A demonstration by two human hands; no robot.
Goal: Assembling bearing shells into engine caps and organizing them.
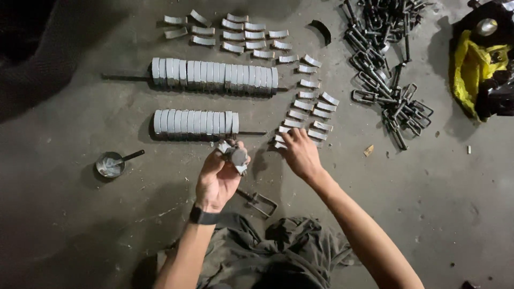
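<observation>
— What lies around the hands?

— Two rods threaded with grey curved metal segments: a long row farther off, a shorter row just beyond the left hand. Loose segments are scattered to the right, a tangle of dark metal clips beyond them, a small tin with a brush to the left, and one clip on the concrete floor between the wrists.

— And the hands?

— The left is raised, palm up, fingers clenched around a few segments beside the short row's rod end. The right hand is stretched forward, palm down, fingertips on the nearest loose segments; whether it pinches one I cannot tell.
</observation>
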